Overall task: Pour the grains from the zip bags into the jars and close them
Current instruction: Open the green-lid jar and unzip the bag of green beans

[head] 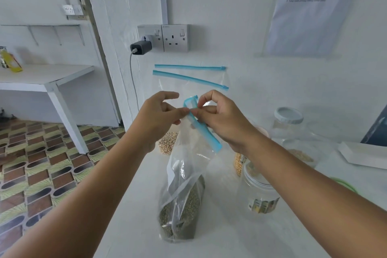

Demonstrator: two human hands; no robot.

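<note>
Seemingly at the opening step, head view:
Bag: a clear zip bag (pixel 184 190) of green grains stands on the white counter (pixel 240 236), its long axis rising to the blue zip strip (pixel 201 123).
Hands: left hand (pixel 159 119) and right hand (pixel 222 119) each pinch the strip, level with each other.
Jar: an open jar (pixel 259 190) stands just right of the bag, nearer the right hand.
Writing: the wall notice (pixel 314 6) is too blurred to read.
</note>
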